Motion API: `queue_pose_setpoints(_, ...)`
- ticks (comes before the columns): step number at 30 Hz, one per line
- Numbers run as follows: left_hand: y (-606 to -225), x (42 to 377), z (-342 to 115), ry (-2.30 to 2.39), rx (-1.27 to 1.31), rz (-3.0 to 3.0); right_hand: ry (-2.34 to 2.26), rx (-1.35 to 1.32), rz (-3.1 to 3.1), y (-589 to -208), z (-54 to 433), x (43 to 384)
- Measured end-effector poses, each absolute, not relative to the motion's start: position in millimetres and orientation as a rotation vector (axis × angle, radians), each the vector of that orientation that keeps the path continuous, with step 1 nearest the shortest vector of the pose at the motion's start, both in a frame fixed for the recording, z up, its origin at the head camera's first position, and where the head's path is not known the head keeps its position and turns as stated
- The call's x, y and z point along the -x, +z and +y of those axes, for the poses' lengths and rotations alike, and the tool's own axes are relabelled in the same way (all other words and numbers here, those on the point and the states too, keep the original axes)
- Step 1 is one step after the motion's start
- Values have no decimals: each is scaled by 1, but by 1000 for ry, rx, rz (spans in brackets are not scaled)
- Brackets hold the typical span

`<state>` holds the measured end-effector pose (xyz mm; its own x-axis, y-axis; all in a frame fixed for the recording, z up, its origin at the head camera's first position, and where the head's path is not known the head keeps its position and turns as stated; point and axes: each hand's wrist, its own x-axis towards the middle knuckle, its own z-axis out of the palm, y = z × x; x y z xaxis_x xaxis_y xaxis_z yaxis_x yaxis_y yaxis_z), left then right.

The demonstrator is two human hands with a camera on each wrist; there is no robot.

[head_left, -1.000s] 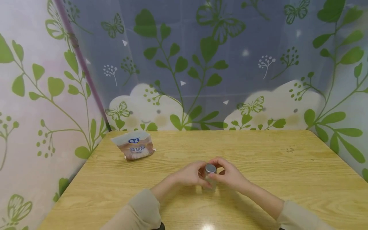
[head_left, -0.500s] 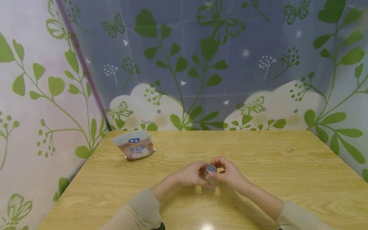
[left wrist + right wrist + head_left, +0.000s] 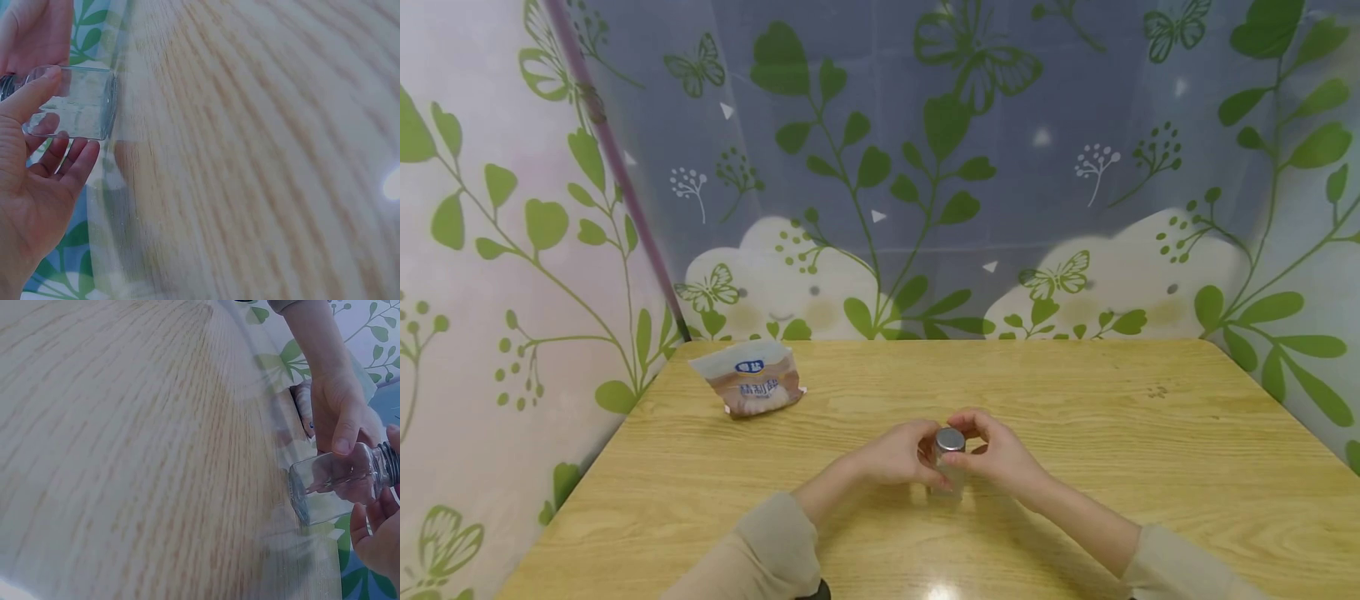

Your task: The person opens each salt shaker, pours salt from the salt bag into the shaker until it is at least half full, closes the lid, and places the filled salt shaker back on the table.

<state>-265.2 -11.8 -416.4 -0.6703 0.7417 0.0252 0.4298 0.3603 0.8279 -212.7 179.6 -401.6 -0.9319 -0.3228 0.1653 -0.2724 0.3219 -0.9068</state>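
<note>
A small clear glass bottle stands upright on the wooden table, a silver metal cap on its top. My left hand grips the bottle's body from the left, thumb and fingers on opposite sides, as the left wrist view shows around the see-through glass. From the right, my right hand holds the cap between thumb and fingers. In the right wrist view the flat-sided bottle shows a ringed neck at the cap end, partly covered by the right fingers. Fingers show through the glass.
A brown and white plastic packet with a blue label stands at the back left of the table. Behind the table hangs a curtain printed with leaves and butterflies, and a purple pole slants at the left.
Both hands stay around the bottle in nearly the same place. The cap's top looks slightly different in its shine; the packet has not moved.
</note>
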Motion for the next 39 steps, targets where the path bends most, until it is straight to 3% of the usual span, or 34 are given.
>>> queue_pose_setpoints(39, -421, 266, -12, 1278, -1025, 2250, -1748, 498, 2546, -403, 177, 212)
